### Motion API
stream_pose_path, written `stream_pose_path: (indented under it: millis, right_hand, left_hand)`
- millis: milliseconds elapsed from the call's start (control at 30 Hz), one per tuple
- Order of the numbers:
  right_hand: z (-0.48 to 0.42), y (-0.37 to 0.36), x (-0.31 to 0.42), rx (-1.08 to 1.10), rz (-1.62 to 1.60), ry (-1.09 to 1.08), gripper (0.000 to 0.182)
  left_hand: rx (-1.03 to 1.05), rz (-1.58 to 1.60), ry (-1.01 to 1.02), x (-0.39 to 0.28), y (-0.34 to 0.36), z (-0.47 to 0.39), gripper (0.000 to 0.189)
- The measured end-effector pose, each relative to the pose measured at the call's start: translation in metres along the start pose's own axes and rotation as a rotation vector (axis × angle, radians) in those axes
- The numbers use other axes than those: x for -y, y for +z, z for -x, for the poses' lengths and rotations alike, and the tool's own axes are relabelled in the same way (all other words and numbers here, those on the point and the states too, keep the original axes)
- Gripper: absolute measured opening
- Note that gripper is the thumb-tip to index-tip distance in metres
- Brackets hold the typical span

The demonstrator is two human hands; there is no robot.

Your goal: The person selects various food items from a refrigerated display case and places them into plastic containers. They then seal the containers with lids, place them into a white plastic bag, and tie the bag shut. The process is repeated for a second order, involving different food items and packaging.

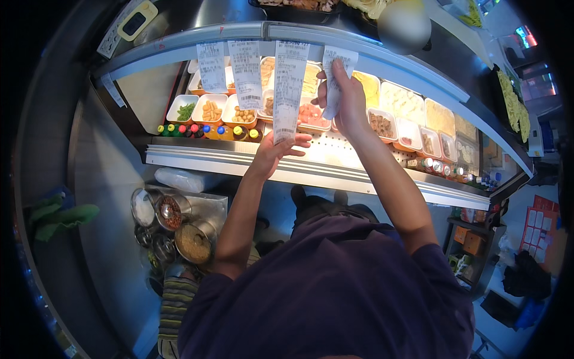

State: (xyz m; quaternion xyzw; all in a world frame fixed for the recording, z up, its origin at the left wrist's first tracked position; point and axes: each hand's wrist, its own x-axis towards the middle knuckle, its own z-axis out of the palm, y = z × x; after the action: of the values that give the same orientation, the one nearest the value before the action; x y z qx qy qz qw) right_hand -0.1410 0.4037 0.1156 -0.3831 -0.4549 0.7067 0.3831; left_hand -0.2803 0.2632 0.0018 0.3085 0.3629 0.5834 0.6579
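Several printed paper receipts hang in a row from the top rail of a lit display fridge. My left hand pinches the lower end of the longest receipt between thumb and fingers. To its right, my right hand grips a curled receipt, with the thumb pressed on its upper part. Two more receipts, one long and one shorter, hang to the left, untouched. All of them bear print. Behind the papers, white trays of food fill the shelves, and a tray of pink meat shows between my hands.
Bottles with coloured caps line the fridge's front ledge. Below left, metal bowls of seasonings stand on a steel surface beside a person's striped clothing. A yellow-framed timer-like device lies on top at left. Shelving stands at right.
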Motion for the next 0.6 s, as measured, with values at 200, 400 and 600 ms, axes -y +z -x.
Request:
stream_pose_path:
  millis: [200, 400, 600]
  right_hand:
    - [-0.007, 0.005, -0.006, -0.041, -0.003, 0.069, 0.057]
    - [-0.012, 0.01, 0.004, -0.086, 0.037, 0.04, 0.061]
    - [-0.023, 0.001, -0.01, -0.07, 0.124, -0.036, 0.066]
  left_hand:
    - [-0.005, 0.017, -0.019, 0.003, 0.003, 0.004, 0.063]
    - [-0.001, 0.07, -0.007, 0.011, -0.001, 0.008, 0.047]
    - [0.021, 0.093, -0.012, 0.018, -0.007, 0.013, 0.048]
